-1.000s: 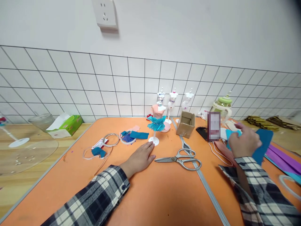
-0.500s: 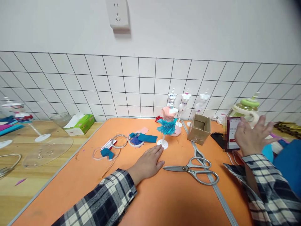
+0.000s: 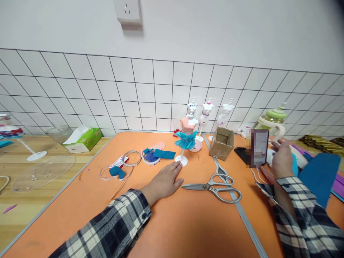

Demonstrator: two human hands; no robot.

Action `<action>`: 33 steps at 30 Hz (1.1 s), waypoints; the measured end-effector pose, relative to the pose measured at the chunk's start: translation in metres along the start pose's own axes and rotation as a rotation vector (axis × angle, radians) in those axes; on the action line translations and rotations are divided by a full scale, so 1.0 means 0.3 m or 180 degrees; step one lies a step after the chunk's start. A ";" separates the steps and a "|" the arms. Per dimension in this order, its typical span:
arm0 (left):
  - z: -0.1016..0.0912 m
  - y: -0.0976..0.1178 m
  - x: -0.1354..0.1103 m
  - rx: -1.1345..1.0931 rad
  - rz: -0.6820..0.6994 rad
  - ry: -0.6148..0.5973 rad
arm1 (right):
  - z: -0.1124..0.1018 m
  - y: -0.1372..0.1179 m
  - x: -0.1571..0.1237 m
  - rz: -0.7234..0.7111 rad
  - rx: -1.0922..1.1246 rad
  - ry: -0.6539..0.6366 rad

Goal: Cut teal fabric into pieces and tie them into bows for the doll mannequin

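My left hand (image 3: 163,181) lies flat on the orange mat (image 3: 172,225), fingers stretched out. Its fingertips touch the white round base of a small mannequin (image 3: 186,139) dressed in a pink top and a ruffled turquoise skirt. Silver scissors (image 3: 212,187) lie to the right of that hand, blades toward it. My right hand (image 3: 282,159) is beside a propped-up phone (image 3: 260,147), near blue crepe paper (image 3: 319,175) and a white roll-like piece. Most of its fingers point away from me and are partly hidden, so whether it grips anything is unclear.
Several undressed white mannequins (image 3: 206,113) stand behind. A cardboard box (image 3: 221,143), a green-lidded bottle (image 3: 272,120) and a black flat object (image 3: 242,156) are at right. Wire rings (image 3: 131,158) and blue scraps (image 3: 165,154) lie left; a tissue box (image 3: 87,139) stands beyond.
My right hand has moved from in front of the phone's screen down and back to its right side. My left hand stays on the mat by the base. The view has shifted slightly right.
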State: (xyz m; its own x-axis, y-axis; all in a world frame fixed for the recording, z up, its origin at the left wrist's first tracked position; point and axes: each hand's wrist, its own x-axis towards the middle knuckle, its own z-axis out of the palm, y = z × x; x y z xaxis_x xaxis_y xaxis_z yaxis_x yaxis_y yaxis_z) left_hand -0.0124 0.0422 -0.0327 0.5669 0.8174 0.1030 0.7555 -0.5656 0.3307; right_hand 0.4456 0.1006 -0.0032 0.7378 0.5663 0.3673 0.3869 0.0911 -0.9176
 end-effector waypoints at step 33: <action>0.004 0.001 0.006 0.0032 0.0010 0.0025 | -0.025 0.142 0.030 0.1373 0.1990 -0.1273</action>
State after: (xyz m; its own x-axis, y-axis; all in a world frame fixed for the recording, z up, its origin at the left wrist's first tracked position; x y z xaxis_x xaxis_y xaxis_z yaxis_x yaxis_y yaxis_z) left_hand -0.0108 0.0434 -0.0337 0.5667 0.8164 0.1113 0.7570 -0.5692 0.3210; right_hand 0.4729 0.1032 -0.0379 0.4544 0.8908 -0.0062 -0.3452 0.1696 -0.9231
